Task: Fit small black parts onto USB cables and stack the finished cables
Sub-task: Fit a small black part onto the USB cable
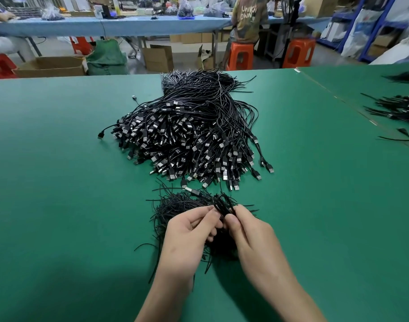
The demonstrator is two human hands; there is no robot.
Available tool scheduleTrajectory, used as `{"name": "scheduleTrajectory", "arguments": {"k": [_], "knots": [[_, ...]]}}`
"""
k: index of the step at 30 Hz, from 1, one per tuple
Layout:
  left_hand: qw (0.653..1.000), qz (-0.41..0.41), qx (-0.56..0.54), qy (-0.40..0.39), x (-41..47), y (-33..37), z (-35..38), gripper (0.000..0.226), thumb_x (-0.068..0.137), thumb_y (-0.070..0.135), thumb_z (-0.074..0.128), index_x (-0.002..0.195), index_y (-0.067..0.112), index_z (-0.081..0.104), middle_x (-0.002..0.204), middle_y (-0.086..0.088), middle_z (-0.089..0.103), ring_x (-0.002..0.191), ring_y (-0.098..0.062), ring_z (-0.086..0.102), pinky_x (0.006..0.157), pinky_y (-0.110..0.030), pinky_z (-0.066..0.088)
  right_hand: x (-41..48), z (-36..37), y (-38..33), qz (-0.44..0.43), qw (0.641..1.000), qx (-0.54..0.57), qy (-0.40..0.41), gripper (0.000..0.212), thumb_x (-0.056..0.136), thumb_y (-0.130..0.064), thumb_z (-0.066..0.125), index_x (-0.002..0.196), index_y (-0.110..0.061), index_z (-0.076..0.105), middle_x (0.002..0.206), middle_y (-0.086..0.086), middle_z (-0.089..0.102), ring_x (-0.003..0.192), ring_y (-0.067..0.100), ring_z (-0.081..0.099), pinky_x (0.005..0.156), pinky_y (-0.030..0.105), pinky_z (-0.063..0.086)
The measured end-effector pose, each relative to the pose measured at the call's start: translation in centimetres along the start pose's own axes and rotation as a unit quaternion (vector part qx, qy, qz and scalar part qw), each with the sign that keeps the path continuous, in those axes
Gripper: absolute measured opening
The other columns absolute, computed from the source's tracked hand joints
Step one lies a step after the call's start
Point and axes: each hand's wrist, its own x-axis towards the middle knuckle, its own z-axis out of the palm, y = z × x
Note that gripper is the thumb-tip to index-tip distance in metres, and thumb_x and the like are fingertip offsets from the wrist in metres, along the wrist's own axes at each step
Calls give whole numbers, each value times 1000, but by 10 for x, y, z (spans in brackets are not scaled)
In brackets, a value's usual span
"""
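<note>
Head view — likely fitting step: left hand (189,231) and right hand (249,233), grip clamped on looped cable (223,204) by desk (59,182) front edge — next, firm push home, then stacking.

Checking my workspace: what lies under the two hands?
A heap of thin black strands spreads on the green table beneath the left hand and right hand, which pinch a black cable loop. The heap's middle, under the palms, is hidden.
</note>
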Motion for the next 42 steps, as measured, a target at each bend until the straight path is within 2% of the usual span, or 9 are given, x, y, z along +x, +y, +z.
{"name": "scheduleTrajectory", "arguments": {"k": [6, 10, 14, 23, 28, 32, 37, 39, 42], "knots": [[984, -62, -152, -73, -2, -6, 3, 23, 83, 26, 67, 91, 13, 83, 80, -5, 68, 69, -7, 56, 61, -17, 47, 1, -1, -1, 23, 999, 34, 7, 31, 103, -45, 38, 80, -24, 41, 70, -13, 55, 59, 12, 44, 61, 40, 42], [985, -52, -122, -108, 5, -6, -3, 29, 76, 25, 73, 102, 14, 83, 86, -4, 73, 77, -6, 61, 64, -17, 46, 3, -2, -5, 47, 991, 123, -7, 33, 106, -33, 45, 78, -15, 46, 61, -11, 48, 56, 6, 39, 53, 31, 34], [988, -37, -104, -108, 15, -2, -5, 50, 69, 31, 81, 111, 4, 77, 89, -4, 73, 76, -13, 48, 63, -16, 45, 9, -2, -12, 65, 973, 218, -35, 34, 108, -30, 44, 76, -18, 45, 59, -13, 42, 54, 7, 35, 52, 26, 30], [980, 6, -79, -184, 23, -3, -13, 27, 85, 31, 78, 106, 13, 80, 77, 0, 64, 65, -5, 57, 60, -15, 42, 11, -10, -11, 75, 936, 318, -130, 29, 98, -40, 47, 75, -27, 57, 60, -12, 42, 52, 4, 33, 47, 16, 29], [969, -3, -78, -235, 21, -5, -14, 27, 91, 36, 77, 105, 13, 77, 75, -2, 63, 67, -23, 72, 64, -29, 59, 14, -16, -7, 92, 925, 311, -197, 38, 110, -28, 40, 76, -24, 56, 57, -6, 43, 43, 10, 38, 43, 19, 30], [972, 6, -79, -221, 21, -8, -14, 15, 94, 35, 73, 91, 20, 75, 71, -2, 61, 64, -25, 71, 65, -28, 58, 16, -17, -9, 101, 926, 301, -204, 33, 108, -31, 41, 82, -15, 52, 55, -3, 45, 38, 13, 36, 41, 21, 29], [985, 31, -60, -162, 22, -14, -13, 30, 88, 37, 71, 91, 7, 72, 69, 6, 58, 63, -6, 58, 65, -17, 51, 14, -16, -9, 148, 882, 380, -235, 32, 107, -43, 46, 83, -25, 57, 64, -7, 35, 51, 9, 28, 47, 18, 25], [987, 43, -45, -150, 21, -14, -14, 19, 92, 33, 69, 91, 15, 75, 69, 3, 59, 60, -5, 58, 63, -18, 51, 12, -16, -8, 161, 862, 415, -242, 29, 100, -45, 48, 86, -22, 59, 66, -1, 40, 52, 11, 31, 48, 21, 28], [983, 48, -43, -170, 19, -14, -12, 26, 101, 28, 60, 96, 3, 67, 67, -14, 65, 53, -27, 66, 53, -32, 56, 11, -13, -5, 108, 917, 334, -191, 40, 99, -48, 45, 85, -13, 60, 68, 16, 58, 52, 20, 50, 53, 34, 40]]}}
